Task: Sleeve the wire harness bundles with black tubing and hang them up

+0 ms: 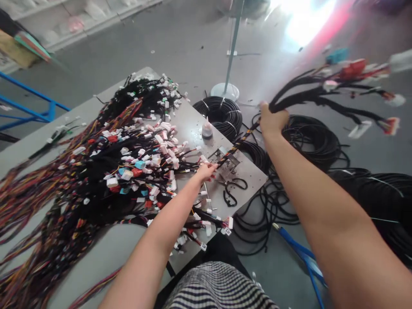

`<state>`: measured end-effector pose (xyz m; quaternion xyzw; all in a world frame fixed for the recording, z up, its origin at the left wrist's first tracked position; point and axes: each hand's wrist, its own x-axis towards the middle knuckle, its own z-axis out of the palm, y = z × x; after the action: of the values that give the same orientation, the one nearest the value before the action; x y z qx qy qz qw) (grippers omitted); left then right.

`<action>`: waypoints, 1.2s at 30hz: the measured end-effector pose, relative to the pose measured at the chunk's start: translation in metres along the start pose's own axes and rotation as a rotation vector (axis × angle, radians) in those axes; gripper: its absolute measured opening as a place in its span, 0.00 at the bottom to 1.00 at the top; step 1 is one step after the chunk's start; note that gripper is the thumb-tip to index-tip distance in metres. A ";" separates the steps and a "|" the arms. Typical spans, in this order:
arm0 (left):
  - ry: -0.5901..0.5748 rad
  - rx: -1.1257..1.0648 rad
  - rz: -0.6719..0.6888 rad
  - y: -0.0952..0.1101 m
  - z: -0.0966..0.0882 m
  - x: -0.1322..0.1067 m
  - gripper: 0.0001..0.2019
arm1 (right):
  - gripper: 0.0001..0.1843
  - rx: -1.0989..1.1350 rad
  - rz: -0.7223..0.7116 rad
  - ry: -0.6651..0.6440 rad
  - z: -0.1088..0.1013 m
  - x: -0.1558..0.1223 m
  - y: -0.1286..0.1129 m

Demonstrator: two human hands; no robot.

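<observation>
A wire harness (pixel 238 143) with a black and yellow-orange wrapped trunk is stretched between my two hands. My left hand (pixel 207 171) is closed round it above the table's right corner. Farther out, beyond the table edge, my right hand (pixel 273 119) grips the trunk just before it splits into black-sleeved branches. Those branches end in red, blue and white connectors (pixel 353 68), blurred at the far right. Black-handled scissors (pixel 232 189) lie on the table below my left hand. Under the trunk sits a small metal fixture (pixel 229 163).
Heaps of wire harnesses (pixel 128 167) with many connectors cover much of the table (pixel 189 124). A small bottle (pixel 207 129) stands near its far edge. Coils of black tubing (pixel 312 139) lie on the floor, with a pole (pixel 232 47) on a white round base behind.
</observation>
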<state>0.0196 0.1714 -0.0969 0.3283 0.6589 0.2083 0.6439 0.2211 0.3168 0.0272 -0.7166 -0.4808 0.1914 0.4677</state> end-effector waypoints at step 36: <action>-0.018 -0.208 0.037 -0.003 0.002 0.004 0.14 | 0.28 -0.071 0.397 -0.630 -0.069 -0.261 0.128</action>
<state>0.0213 0.1713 -0.1019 0.2735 0.6219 0.2842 0.6765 0.2151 0.0443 -0.0941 -0.7176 -0.4591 0.4727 0.2254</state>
